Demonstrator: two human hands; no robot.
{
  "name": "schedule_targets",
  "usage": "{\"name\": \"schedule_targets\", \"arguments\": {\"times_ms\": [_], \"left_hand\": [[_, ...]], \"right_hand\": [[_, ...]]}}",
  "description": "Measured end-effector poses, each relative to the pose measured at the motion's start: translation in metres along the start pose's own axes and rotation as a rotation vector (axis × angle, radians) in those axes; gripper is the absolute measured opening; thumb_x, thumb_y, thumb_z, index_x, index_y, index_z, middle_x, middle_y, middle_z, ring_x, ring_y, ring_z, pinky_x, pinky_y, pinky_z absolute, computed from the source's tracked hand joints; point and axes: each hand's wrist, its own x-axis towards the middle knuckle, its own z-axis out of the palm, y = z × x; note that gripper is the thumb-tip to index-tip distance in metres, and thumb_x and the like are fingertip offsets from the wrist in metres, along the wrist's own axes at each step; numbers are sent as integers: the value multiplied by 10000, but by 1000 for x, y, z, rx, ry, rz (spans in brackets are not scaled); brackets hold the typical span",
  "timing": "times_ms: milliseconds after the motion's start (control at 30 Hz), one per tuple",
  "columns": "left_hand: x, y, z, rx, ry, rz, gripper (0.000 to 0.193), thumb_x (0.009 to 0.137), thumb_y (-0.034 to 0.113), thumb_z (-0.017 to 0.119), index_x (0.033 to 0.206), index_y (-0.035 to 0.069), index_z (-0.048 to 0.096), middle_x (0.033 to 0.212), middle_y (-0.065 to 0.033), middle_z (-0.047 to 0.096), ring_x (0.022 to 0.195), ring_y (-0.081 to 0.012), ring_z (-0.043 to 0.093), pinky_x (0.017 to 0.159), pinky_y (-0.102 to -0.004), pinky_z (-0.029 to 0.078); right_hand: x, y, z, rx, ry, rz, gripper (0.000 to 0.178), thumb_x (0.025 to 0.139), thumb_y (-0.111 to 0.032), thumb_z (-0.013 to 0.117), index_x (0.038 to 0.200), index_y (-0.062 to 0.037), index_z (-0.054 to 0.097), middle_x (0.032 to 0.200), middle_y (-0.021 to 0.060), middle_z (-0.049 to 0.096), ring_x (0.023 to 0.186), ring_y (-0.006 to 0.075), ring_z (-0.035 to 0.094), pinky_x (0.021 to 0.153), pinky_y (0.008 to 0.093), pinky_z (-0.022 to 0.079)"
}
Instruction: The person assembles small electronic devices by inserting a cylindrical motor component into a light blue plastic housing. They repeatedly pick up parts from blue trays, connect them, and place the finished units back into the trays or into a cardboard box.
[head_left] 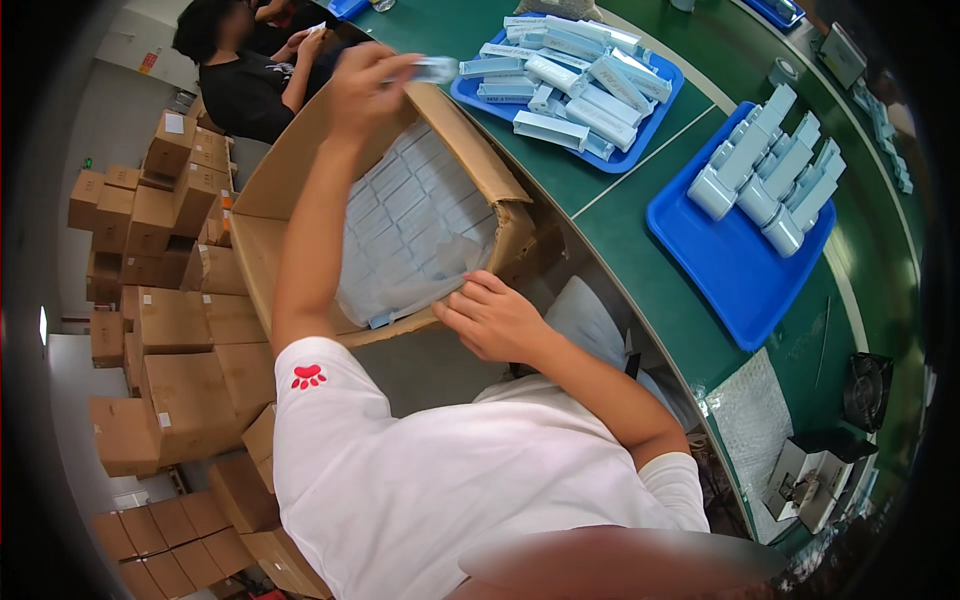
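Observation:
My left hand (pixel 367 95) is raised over the far rim of an open cardboard carton (pixel 470 150), fingers closed round a small light-blue and white box (pixel 434 70), blurred by motion. Inside the carton, similar narrow boxes (pixel 405 205) lie packed in rows, partly covered by a clear plastic liner (pixel 455 262). At the carton's near edge my right hand (pixel 497 318) is closed, its fingers on the liner where it meets the rim. Just right of the held box, a blue tray (pixel 625 160) bears a loose heap of the same boxes (pixel 575 80).
A second blue tray (pixel 715 275) on the green table (pixel 600 215) holds white cylinders and pale-blue boxes. Bubble wrap (pixel 750 410) and a small black fan (pixel 866 392) sit nearer me. Stacked cartons (pixel 180 330) rise at left. A seated co-worker (pixel 245 85) is at far left.

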Motion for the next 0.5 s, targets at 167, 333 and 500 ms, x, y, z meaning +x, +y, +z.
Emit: {"name": "schedule_targets", "arguments": {"times_ms": [167,333,500], "left_hand": [[11,26,84,23,-417,76,92,875,191,711,924,166,785,865,-15,678,824,-255,663,715,-391,539],[10,25,108,65,-630,-40,156,888,212,690,1020,180,768,926,2,714,857,-262,680,758,-400,551],[2,30,95,-56,-775,-219,285,883,248,704,1160,184,722,1021,-28,726,864,-260,684,788,-388,551]], "right_hand": [[-1,-1,-6,16,-17,-8,426,759,-94,692,1177,-51,617,953,33,580,972,209,567,1108,385,382],[-4,1,-2,20,-29,-13,445,747,-106,710,1178,-48,617,966,35,585,980,212,568,1106,384,383],[-3,2,-4,34,-10,-21,453,745,-112,712,1182,-45,615,969,36,587,980,210,569,1106,383,382]]}}
